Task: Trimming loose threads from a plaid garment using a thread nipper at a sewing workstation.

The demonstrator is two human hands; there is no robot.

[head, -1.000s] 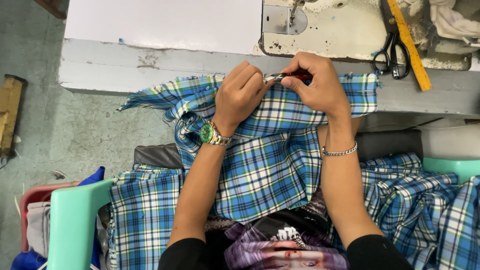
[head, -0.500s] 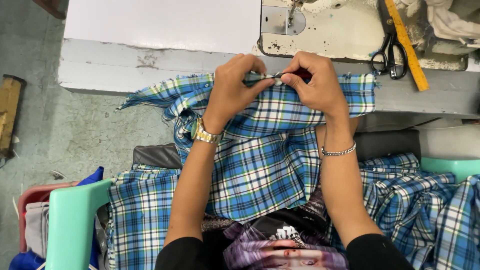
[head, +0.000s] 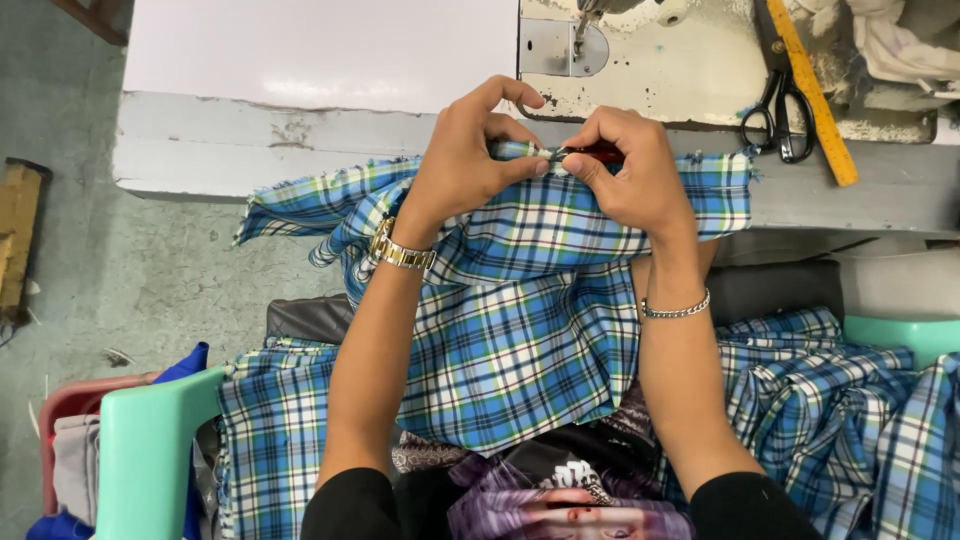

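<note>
Both hands are up at the front edge of the sewing table (head: pixel 200 150), close together, thumbs nearly meeting. The left hand (head: pixel 465 160) pinches the top edge of the blue plaid fabric (head: pixel 520 330) between thumb and forefinger, fingers arched above it. The right hand (head: pixel 630 170) is clamped on that same edge just beside it, and a small red-handled tool (head: pixel 600 152) peeks out from under its fingers, touching the cloth. What kind of tool it is cannot be made out; only a sliver of red and a dark tip show.

The fabric hangs from the pinch down over the table edge and between the forearms into the lap, with one corner trailing out to the left. A gold wristwatch (head: pixel 400 250) sits on the left wrist, a thin silver bracelet (head: pixel 675 310) on the right.

Behind the hands, the sewing machine base (head: pixel 650 70) is cut off by the top of the frame. Black scissors (head: pixel 780 115) and a yellow ruler (head: pixel 810 90) lie well off to the right. More plaid pieces (head: pixel 820 400) are heaped at the lower right, partly out of view.
</note>
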